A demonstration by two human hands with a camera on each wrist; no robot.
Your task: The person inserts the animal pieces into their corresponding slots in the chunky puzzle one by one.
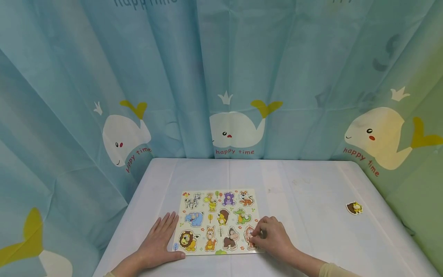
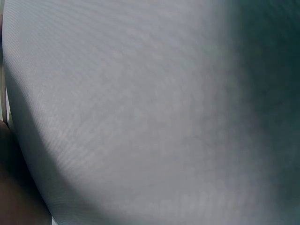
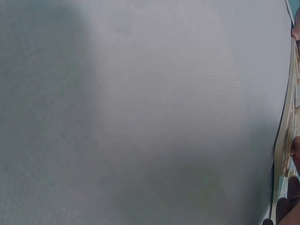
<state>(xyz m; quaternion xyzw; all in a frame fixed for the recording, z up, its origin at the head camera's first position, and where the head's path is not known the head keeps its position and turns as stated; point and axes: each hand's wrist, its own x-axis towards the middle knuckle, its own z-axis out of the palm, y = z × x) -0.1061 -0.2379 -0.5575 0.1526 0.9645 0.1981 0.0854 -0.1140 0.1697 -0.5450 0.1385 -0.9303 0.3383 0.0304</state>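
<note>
A wooden animal puzzle board (image 1: 204, 224) lies flat near the table's front, with animal pieces sitting in rows on it. My left hand (image 1: 157, 240) rests with fingers spread at the board's left side, its thumb along the lower left corner. At the lower right corner, my right hand (image 1: 273, 238) pinches a brown monkey-like puzzle piece (image 1: 247, 232) between thumb and forefinger; the fingers partly hide it. Beside it sits a gorilla piece (image 1: 230, 239). In the right wrist view, the board's edge (image 3: 280, 154) and some fingertips show at the far right.
A loose brown and yellow animal piece (image 1: 354, 208) lies off the board on the table's right side. White cloth covers the table (image 1: 304, 192). Blue curtains (image 1: 242, 77) printed with whales hang behind and at both sides. The left wrist view is mostly blurred tablecloth (image 2: 126, 112).
</note>
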